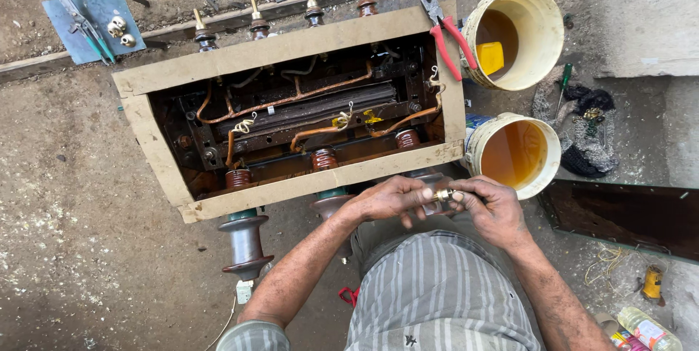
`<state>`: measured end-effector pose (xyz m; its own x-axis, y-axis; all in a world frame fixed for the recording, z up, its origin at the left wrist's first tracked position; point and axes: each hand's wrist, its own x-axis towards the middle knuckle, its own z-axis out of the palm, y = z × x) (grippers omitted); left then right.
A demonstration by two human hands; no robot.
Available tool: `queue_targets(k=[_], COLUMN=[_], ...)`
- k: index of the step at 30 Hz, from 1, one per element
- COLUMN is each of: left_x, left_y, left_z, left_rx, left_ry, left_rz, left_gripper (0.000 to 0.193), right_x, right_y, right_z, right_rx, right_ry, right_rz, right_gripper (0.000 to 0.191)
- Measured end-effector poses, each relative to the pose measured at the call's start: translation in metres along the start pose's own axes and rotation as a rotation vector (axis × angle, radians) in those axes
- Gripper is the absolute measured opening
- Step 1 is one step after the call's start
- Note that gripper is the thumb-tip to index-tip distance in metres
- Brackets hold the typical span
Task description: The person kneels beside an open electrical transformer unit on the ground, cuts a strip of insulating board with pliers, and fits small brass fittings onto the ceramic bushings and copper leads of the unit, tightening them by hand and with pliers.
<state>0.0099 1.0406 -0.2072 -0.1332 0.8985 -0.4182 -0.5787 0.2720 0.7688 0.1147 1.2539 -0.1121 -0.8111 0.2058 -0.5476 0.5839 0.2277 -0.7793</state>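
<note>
Both my hands meet over my lap, just in front of an open transformer tank (291,49). My left hand (389,199) and my right hand (489,207) pinch a small brass fitting (443,195) between their fingertips. Beneath them a grey porcelain insulator (431,178) sticks out of the tank's near wall, partly hidden by my fingers. Inside the tank lie dark windings, copper leads (291,97) and brown bushings (324,158).
Two white buckets of amber oil stand at the right, the far bucket (542,12) holding a yellow object, the near bucket (545,140) beside my right hand. Red-handled pliers (445,34) rest on the tank rim. A metal plate with tools (91,20) lies far left. Rags (590,125) lie right.
</note>
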Motion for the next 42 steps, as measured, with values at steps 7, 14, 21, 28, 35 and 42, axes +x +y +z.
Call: queue_targets(k=[7, 14, 21, 28, 35, 42], left_x=[0.006, 0.011, 0.066, 0.126, 0.099, 0.054], left_y=[0.008, 0.02, 0.062, 0.106, 0.082, 0.037], left_z=[-0.004, -0.001, -0.033, -0.062, -0.042, -0.042], left_rx=[-0.125, 0.252, 0.001, -0.698, -0.714, -0.235], left_ry=[0.031, 0.251, 0.832, 0.642, 0.444, 0.386], left_rz=[-0.042, 0.064, 0.082, 0.085, 0.152, 0.236], left_gripper=[0.051, 0.042, 0.031, 0.024, 0.016, 0.022], right_x=[0.011, 0.02, 0.059, 0.085, 0.094, 0.101], right_y=[-0.002, -0.015, -0.039, -0.067, -0.07, -0.069], right_z=[-0.006, -0.012, -0.011, -0.009, -0.017, 0.009], right_rx=[0.037, 0.089, 0.305, 0.347, 0.644, 0.736], right_ry=[0.008, 0.039, 0.299, 0.373, 0.342, 0.12], right_rz=[-0.008, -0.009, 0.038, 0.014, 0.14, 0.19], right_gripper=[0.023, 0.022, 0.022, 0.021, 0.023, 0.024])
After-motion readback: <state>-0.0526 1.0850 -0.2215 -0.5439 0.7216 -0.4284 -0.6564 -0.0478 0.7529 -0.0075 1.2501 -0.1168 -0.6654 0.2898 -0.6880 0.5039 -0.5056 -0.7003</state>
